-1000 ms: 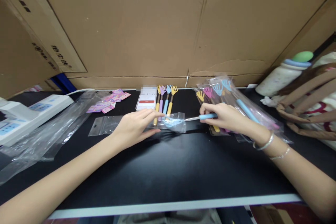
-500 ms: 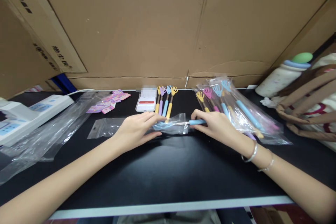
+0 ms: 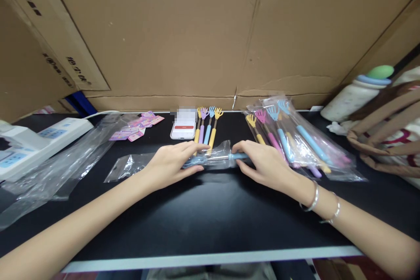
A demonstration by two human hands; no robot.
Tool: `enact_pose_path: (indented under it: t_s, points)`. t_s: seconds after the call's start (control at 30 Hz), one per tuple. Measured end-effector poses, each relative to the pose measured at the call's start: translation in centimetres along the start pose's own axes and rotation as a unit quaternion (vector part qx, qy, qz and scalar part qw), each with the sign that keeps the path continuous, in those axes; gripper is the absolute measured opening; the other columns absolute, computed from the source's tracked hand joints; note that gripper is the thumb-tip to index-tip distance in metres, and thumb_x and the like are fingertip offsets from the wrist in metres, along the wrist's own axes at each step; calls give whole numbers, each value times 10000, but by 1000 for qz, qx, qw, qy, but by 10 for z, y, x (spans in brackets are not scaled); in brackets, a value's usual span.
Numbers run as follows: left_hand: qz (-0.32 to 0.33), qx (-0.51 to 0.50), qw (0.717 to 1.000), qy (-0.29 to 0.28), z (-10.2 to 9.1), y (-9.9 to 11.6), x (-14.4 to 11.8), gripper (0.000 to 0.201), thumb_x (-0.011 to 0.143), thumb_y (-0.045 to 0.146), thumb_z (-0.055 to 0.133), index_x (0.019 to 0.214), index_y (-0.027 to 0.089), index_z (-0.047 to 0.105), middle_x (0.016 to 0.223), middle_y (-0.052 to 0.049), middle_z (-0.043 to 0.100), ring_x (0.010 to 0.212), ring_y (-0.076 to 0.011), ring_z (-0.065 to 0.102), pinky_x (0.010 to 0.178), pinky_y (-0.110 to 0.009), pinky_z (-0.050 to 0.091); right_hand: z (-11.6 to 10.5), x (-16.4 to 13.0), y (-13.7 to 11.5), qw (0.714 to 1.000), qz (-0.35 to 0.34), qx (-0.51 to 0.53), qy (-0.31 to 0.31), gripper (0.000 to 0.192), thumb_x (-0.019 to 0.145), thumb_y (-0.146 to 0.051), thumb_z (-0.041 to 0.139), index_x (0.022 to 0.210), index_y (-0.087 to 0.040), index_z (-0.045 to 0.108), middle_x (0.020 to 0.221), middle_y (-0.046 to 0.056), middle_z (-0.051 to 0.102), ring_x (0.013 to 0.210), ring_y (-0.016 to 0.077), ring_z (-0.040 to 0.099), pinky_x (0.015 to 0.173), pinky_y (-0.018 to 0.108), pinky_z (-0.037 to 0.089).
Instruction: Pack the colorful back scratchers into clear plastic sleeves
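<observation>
My left hand (image 3: 173, 160) is closed on a clear plastic bag (image 3: 123, 168) near the middle of the table. Inside the bag lies the claw end of a blue back scratcher (image 3: 219, 157), partly hidden under my left fingers. My right hand (image 3: 260, 159) grips its blue handle, close to the bag's opening. Just behind the hands, several back scratchers (image 3: 207, 129) in yellow, purple and blue lie side by side. On the right, beside my right hand, more back scratchers (image 3: 311, 142) lie in clear bags.
A phone (image 3: 183, 127) lies behind my left hand. Pink and purple cards (image 3: 136, 127) and loose clear bags (image 3: 65, 166) lie on the left, near a white power strip (image 3: 39, 144). On the right stand a white bottle (image 3: 351, 98) and a bag with brown handles (image 3: 377, 140). Cardboard (image 3: 183, 30) walls the back.
The blue back scratcher has slid leftward, further into the plastic bag. My right hand has moved slightly left with it, while my left hand has stayed almost in place.
</observation>
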State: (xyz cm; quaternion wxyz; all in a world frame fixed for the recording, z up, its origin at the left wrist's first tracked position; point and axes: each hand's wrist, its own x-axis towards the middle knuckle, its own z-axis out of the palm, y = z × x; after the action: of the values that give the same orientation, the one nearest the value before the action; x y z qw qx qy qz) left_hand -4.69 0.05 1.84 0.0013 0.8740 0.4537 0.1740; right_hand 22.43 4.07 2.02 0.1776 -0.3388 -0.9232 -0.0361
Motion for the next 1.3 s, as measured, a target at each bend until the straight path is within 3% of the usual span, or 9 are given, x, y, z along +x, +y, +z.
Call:
enact_pose_path:
  t_s: [0.23,0.47,0.67,0.83,1.03,1.3]
  points:
    - [1,-23,1000,-18,3,1,-1,403,898,385,540,1272,295,418,1188,18,639,1025,-169,641,769,-237,484,3,2,0,1000,8,25,11,150,852,-236,550,989,-211,494,901,24,669,782,186,636,681,277,439]
    - [1,1,1000,-2,5,0,-1,363,899,370,536,1244,304,448,1148,31,652,957,-157,661,712,-224,480,-4,4,3,990,136,-6,-46,274,830,-475,598,915,-235,496,661,-19,620,593,192,593,545,265,338]
    - [10,22,1000,10,6,-2,-2,359,896,374,529,1238,292,459,1107,16,653,913,-157,661,663,-219,467,-3,6,11,978,130,139,-80,203,841,-388,587,934,-231,498,738,-21,593,628,149,549,575,248,360]
    - [14,26,999,15,6,-3,-1,368,879,354,550,1232,292,467,1046,16,657,871,-159,658,642,-222,457,-2,5,11,939,83,312,-115,155,858,-266,542,990,-211,482,808,-10,592,671,129,542,621,245,415]
    - [19,9,1000,7,6,-1,-1,369,866,336,574,1221,290,483,1075,14,653,907,-159,649,702,-229,471,-2,6,13,863,97,469,-164,185,901,-343,523,999,-209,441,835,-7,577,650,104,547,599,234,457]
    - [22,-25,999,-19,6,1,-2,374,882,344,564,1241,292,474,1194,14,629,1015,-153,630,796,-228,476,4,5,13,850,89,491,-170,207,908,-359,526,992,-201,420,876,5,582,730,112,549,674,260,454]
